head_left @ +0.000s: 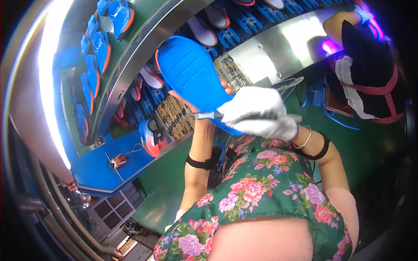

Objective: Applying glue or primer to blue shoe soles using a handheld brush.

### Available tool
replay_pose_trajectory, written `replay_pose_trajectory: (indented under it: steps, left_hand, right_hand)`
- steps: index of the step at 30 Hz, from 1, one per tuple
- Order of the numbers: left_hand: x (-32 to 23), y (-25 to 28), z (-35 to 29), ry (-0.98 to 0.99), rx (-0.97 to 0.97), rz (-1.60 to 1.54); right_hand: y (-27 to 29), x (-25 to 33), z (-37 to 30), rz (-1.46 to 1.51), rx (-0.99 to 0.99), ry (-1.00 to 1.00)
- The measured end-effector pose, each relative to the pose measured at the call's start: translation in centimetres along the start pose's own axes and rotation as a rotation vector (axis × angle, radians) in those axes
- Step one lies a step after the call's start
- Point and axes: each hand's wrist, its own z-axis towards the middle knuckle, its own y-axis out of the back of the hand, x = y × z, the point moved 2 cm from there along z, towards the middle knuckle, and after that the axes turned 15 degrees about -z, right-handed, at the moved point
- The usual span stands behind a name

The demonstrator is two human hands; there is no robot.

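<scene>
A blue shoe sole point(187, 69) with an orange edge is held up in front of me, its broad ridged end pointing up and left. My bare left hand point(185, 101) grips it from beneath, fingers showing on both sides. In a white glove, my right hand point(257, 111) is closed around a slim brush point(208, 115) with a metal collar. The brush lies across the lower, narrower part of the sole, its tip toward the left. Whether the tip touches the sole cannot be made out. The glove hides part of the sole's lower end.
Blue soles with orange rims point(102, 51) line the upper left shelf. Behind a curved metal edge point(150, 32), a line carries white shoe uppers point(202, 32). A blue-and-red shoe point(149, 138) stands by a blue table point(93, 167). A co-worker point(370, 74) is at the right.
</scene>
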Motion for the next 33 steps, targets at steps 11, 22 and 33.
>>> replay_pose_trajectory:
  steps: [11, 22, 33]
  left_hand:
    - [-1.3, -0.3, -0.3, -0.067, 0.131, -0.016]
    - [-2.9, -0.2, 0.0, -0.093, 0.085, -0.027]
    - [-4.0, -0.3, 3.0, 0.308, 0.025, 0.025]
  right_hand:
    - [-0.9, 0.5, -0.9, 0.209, 0.09, -0.161]
    - [-1.3, 0.9, -1.9, 0.187, 0.088, -0.174]
    - [-0.5, -0.4, -2.5, 0.232, 0.218, -0.064]
